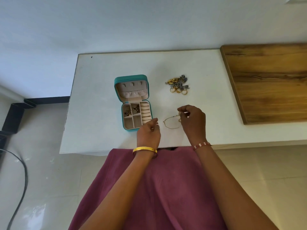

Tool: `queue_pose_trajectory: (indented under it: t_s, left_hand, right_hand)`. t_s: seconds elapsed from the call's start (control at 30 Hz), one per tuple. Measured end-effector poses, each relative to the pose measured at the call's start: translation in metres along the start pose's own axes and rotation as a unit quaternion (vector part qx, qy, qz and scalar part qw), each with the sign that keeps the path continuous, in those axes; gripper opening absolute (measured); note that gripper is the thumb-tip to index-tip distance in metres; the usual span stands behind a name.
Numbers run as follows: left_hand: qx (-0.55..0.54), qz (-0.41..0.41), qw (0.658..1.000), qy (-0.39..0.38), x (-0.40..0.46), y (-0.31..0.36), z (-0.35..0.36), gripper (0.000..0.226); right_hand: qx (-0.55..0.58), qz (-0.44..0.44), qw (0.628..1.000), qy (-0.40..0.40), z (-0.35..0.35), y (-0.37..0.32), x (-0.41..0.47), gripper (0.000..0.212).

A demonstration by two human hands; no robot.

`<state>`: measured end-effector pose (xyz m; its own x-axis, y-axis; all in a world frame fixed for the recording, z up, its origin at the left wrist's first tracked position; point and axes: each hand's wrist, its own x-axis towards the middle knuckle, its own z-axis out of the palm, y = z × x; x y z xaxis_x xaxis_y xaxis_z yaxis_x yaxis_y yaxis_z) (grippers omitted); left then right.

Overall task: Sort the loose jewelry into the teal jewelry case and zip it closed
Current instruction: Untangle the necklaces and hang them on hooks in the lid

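Both forearms extend forward, the left hand point(149, 132) loosely curled with fingertips drawn together near the thumb, the right hand point(193, 121) raised just beside it with thumb and forefinger pinched and remaining fingers bent.

No readable text, labels, brands or nos. anywhere in view.

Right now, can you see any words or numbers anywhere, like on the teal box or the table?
None: no words, numbers or logos can be read anywhere.
Teal jewelry case: plain outside, plain lining inside.
White table and wooden board: bare, unmarked.
Loose jewelry pile and thin gold chain: any stamp would be too small to see.
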<state>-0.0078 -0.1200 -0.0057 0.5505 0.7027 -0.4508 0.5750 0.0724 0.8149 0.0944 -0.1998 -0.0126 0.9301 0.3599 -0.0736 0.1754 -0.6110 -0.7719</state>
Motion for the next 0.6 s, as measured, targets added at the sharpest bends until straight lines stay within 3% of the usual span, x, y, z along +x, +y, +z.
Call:
queue_pose_trajectory:
  t_s: [0.2,0.37,0.5,0.6]
  left_hand:
    - [-0.081,0.035,0.989,0.120,0.008,-0.013,-0.034,0.025]
    - [-0.036,0.100,0.969,0.223,0.013,-0.032,-0.052,0.027]
    - [-0.019,0.102,0.966,0.235,0.019,-0.044,-0.053,0.031]
    - [-0.013,0.104,0.970,0.218,0.023,-0.045,-0.051,0.034]
  right_hand:
    - [-0.024,-0.112,0.990,-0.079,0.035,-0.037,-0.009,0.016]
    - [-0.143,-0.197,0.962,-0.121,0.072,-0.057,-0.002,0.021]
    - [-0.303,-0.251,0.908,-0.145,0.091,-0.068,0.009,0.026]
    - [-0.361,-0.245,0.887,-0.152,0.096,-0.075,0.011,0.027]
